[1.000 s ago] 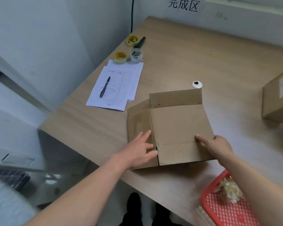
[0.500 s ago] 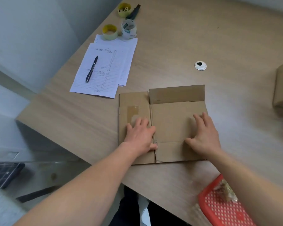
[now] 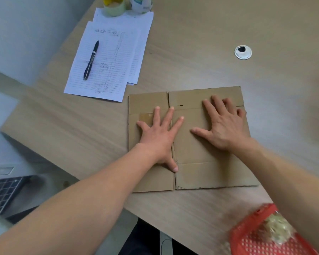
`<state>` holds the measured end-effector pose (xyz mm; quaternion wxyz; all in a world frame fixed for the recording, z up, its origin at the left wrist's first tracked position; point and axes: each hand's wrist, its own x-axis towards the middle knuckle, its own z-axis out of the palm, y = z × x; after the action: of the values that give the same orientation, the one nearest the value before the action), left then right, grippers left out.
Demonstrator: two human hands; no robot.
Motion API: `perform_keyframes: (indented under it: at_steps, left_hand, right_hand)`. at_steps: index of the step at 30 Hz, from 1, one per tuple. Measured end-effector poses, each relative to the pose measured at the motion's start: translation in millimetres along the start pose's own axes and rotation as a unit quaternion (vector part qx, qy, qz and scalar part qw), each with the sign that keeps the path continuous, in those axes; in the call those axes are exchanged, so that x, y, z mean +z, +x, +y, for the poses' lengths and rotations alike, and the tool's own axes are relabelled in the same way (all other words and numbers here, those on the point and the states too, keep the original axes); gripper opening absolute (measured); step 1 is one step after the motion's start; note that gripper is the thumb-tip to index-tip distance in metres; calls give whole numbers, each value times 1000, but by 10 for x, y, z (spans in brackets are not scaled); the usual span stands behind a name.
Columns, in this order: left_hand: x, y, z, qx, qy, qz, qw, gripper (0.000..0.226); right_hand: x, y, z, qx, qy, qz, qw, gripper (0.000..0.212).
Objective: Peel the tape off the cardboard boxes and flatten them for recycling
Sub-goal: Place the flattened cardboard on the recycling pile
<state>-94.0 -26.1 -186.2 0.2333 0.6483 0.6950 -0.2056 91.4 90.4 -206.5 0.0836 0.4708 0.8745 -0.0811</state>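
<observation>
A flattened cardboard box [image 3: 206,173] lies on the counter [image 3: 191,61] near its front edge, pressed under the left hand [image 3: 157,136] and right hand [image 3: 222,126], both spread flat; it looks light, stiff yet springy at its creases, best lifted by an outer edge.

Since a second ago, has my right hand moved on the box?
Yes. The right hand went from the box's near right edge onto its middle panel, toward the far flap, fingers flat.
</observation>
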Motion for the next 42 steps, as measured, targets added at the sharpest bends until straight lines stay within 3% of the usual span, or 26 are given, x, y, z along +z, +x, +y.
perform_keyframes:
  at_steps: [5, 9, 17, 23, 29, 31, 33, 37, 40, 42]
  left_hand:
    - [1, 46, 0, -2, 12, -6, 1000, 161]
    - [29, 17, -58, 7, -5, 14, 1000, 156]
    - [545, -451, -53, -59, -97, 136, 984, 108]
    - [743, -391, 99, -120, -92, 210, 966, 98]
    - [650, -448, 122, -156, -110, 157, 969, 98]
    - [613, -547, 131, -230, -203, 166, 937, 97]
    - [609, -657, 119, -293, -309, 190, 885, 93]
    - [564, -828, 95, -305, -424, 219, 824, 95]
    - [520, -967, -11, -319, -523, 217, 760, 108]
    - [520, -1098, -64, -326, -561, 208, 732, 115]
  right_hand:
    - [14, 105, 48, 17, 17, 11, 1000, 86]
    - [4, 79, 98, 9, 62, -4, 998, 89]
    - [189, -508, -33, 48, 60, -17, 997, 86]
    - [304, -489, -53, 50, 60, 22, 997, 88]
    - [285, -534, 62, 67, 192, 63, 977, 80]
    - [204, -592, 139, 123, 228, 95, 961, 71]
    - [104, -666, 175, 208, 235, 106, 944, 62]
    - [-65, -752, 117, 300, 314, 74, 898, 49]
    - [-184, -779, 83, 342, 378, 38, 860, 61]
    - [-285, -846, 35, 335, 382, 20, 861, 65]
